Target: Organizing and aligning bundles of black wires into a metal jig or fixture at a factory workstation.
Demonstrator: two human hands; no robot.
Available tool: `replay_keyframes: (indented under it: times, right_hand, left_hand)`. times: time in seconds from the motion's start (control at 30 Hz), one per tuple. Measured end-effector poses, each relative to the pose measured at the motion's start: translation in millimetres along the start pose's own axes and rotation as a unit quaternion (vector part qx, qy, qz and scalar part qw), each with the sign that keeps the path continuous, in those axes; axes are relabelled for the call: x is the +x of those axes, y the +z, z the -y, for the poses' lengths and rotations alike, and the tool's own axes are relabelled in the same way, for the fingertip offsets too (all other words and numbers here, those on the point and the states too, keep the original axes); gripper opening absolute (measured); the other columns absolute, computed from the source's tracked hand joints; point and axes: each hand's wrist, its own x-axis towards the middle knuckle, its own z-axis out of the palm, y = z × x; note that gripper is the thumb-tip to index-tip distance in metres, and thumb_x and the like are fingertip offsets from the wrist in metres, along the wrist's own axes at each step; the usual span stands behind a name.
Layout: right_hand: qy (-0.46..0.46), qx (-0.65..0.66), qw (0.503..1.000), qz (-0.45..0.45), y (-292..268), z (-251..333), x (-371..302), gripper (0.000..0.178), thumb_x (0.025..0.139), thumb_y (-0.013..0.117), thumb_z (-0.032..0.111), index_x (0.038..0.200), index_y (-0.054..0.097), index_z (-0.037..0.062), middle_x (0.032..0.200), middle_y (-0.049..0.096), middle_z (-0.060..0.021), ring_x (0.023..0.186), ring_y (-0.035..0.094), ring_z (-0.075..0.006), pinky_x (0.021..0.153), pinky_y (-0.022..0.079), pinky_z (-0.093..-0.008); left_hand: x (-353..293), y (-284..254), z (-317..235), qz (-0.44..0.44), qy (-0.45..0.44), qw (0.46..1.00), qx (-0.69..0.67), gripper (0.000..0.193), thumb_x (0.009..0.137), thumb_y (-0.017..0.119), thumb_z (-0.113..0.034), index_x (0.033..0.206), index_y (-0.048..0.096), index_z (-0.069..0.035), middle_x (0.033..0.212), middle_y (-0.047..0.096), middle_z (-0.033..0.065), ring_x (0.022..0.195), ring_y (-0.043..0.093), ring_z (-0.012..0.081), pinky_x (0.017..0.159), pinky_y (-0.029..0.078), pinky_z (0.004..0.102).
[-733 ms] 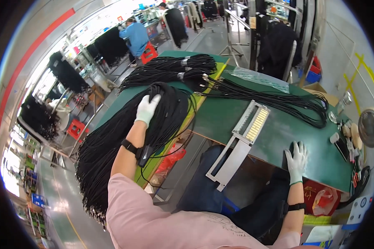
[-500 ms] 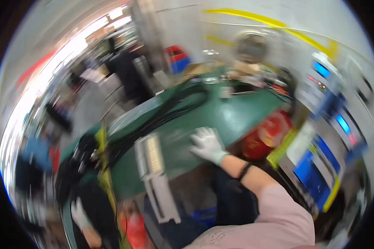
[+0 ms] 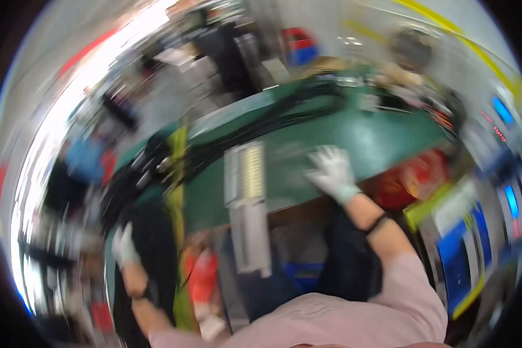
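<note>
My right hand (image 3: 333, 174), in a white glove, is over the green table (image 3: 293, 153) with its fingers spread and nothing in them. To its left, a long pale fixture (image 3: 251, 232) with a yellowish row of slots juts past the table's near edge. My left hand (image 3: 124, 246), gloved too, is low at the left against a black bundle (image 3: 151, 255); its fingers look stretched out, though blurred. Long black cables (image 3: 261, 124) run along the table's far side, ending in a dark tangle (image 3: 151, 162) at the left. Whether my left hand touches the bundle is unclear.
A yellow strip (image 3: 178, 174) crosses the table's left part. A red container (image 3: 408, 180) stands right of my right hand, beside blue-and-white machines (image 3: 458, 249). A round fan-like thing (image 3: 413, 47) is at the back. A red bag-like item (image 3: 203, 275) hangs below the near edge.
The view has swung, so the table and fixture sit further right and higher. More of my left forearm shows. My right hand stays spread over the table.
</note>
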Motion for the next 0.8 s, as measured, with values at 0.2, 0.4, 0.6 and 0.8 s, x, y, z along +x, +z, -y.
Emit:
replay_keyframes:
  times: [0.2, 0.4, 0.6, 0.8]
  right_hand:
    - [0.063, 0.007, 0.994, 0.093, -12.8, 5.7, 8.4, 0.050, 0.085, 0.065, 0.034, 0.128, 0.058, 0.0089, 0.141, 0.047, -0.0184, 0.132, 0.039, -0.0356, 0.112, 0.027, -0.0462]
    - [0.059, 0.007, 0.992, 0.110, -6.0, 8.8, 5.9, 0.050, 0.086, 0.064, 0.034, 0.129, 0.056, 0.0092, 0.142, 0.046, -0.0167, 0.134, 0.038, -0.0344, 0.113, 0.026, -0.0458]
    - [0.071, 0.006, 0.993, 0.100, -5.8, 1.4, 5.7, 0.051, 0.085, 0.065, 0.034, 0.129, 0.056, 0.0093, 0.142, 0.047, -0.0162, 0.133, 0.038, -0.0349, 0.112, 0.028, -0.0466]
    - [0.058, 0.010, 0.993, 0.100, 0.6, -5.1, 6.7, 0.050, 0.086, 0.065, 0.034, 0.129, 0.057, 0.0103, 0.142, 0.046, -0.0157, 0.133, 0.038, -0.0353, 0.113, 0.027, -0.0465]
  left_hand:
    - [43.5, -14.7, 62.6, -0.019, 0.080, 0.990, -0.114, 0.052, 0.087, 0.070, -0.025, 0.123, 0.057, 0.011, 0.115, 0.065, 0.0146, 0.104, 0.060, 0.0203, 0.095, 0.043, 0.0294]
    - [45.3, -24.9, 83.1, 0.002, 0.087, 0.975, -0.202, 0.038, 0.090, 0.067, -0.017, 0.121, 0.061, 0.005, 0.112, 0.066, 0.0078, 0.100, 0.060, 0.0145, 0.093, 0.043, 0.0268]
    - [42.5, -12.6, 85.9, -0.028, 0.119, 0.972, -0.202, 0.030, 0.091, 0.065, -0.015, 0.115, 0.065, 0.004, 0.108, 0.067, 0.0047, 0.098, 0.060, 0.0123, 0.091, 0.043, 0.0251]
    - [42.4, -14.9, 85.7, -0.020, 0.102, 0.967, -0.233, 0.030, 0.091, 0.066, -0.017, 0.113, 0.065, 0.003, 0.106, 0.068, 0.0055, 0.095, 0.060, 0.0126, 0.089, 0.044, 0.0246]
